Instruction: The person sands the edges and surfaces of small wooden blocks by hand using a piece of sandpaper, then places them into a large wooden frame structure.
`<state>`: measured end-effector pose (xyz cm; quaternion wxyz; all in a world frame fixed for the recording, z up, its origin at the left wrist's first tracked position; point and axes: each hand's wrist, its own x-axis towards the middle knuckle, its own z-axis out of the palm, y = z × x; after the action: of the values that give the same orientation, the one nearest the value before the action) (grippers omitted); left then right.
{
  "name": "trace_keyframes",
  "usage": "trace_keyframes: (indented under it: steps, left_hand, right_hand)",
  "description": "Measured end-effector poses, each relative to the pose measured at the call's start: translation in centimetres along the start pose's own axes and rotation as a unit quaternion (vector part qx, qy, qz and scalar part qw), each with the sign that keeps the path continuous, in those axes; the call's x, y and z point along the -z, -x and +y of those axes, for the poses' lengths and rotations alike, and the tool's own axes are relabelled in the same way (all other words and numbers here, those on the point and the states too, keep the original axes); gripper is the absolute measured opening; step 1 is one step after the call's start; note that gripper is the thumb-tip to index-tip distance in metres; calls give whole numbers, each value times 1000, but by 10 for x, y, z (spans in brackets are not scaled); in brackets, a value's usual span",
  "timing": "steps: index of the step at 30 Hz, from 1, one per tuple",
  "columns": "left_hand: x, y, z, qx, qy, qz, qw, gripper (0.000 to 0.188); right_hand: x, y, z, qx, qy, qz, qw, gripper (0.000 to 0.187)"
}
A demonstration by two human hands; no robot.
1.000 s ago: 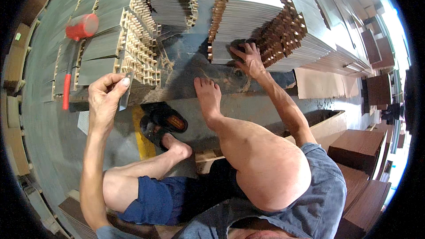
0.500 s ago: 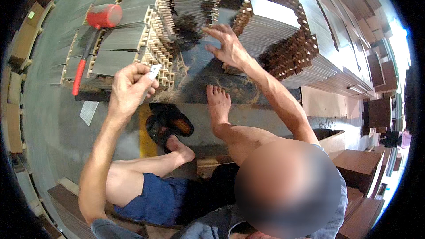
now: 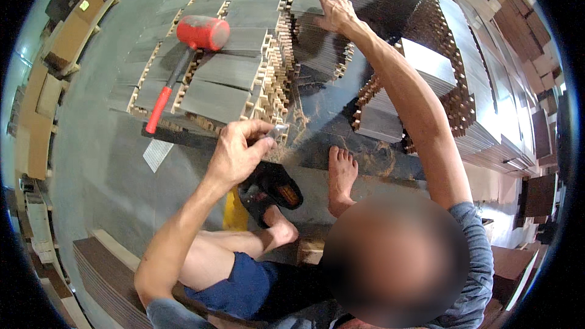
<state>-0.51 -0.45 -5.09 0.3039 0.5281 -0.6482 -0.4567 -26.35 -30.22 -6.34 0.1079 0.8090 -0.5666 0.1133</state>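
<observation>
— What is the left hand (image 3: pixel 236 151) doing, on the near side?
— Thumb and fingers are clamping a metal piece (image 3: pixel 280 128), by the near edge of the left boards (image 3: pixel 216 94).
— And the mallet (image 3: pixel 207 33)?
— It is lying on those boards.
— And the right hand (image 3: pixel 337 12)?
— Farther, it is holding its fingers apart over the middle boards (image 3: pixel 318 47); I cannot tell if it is touching.

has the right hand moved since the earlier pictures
Yes, the right hand has moved left and forward, away from the silver-topped panel stack.
</observation>
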Motion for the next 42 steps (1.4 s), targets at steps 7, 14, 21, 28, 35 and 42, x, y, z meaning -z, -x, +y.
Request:
trace_keyframes:
  steps: [7, 14, 21, 28, 35, 42]
  left_hand:
    - [4, 1, -5, 32, 32, 2, 999, 21]
    - [1, -4, -1, 34, 14, 28, 999, 16]
    - [2, -10, 5, 7, -32, 146, 989, 18]
    - [-3, -23, 14, -80, -89, 176, 977, 17]
    - [-3, -24, 14, -202, -161, 217, 941, 15]
    - [-5, -26, 14, -206, -175, 215, 938, 13]
  right_hand:
    - [-15, -7, 6, -24, 24, -92, 995, 97]
    - [10, 11, -6, -46, 5, -37, 998, 79]
    - [40, 147, -47, -76, -620, 8, 781, 79]
    - [2, 266, -108, -201, -925, -230, 224, 68]
    - [51, 272, -136, -261, -895, -270, 242, 67]
    - [32, 274, -136, -205, -909, -258, 254, 70]
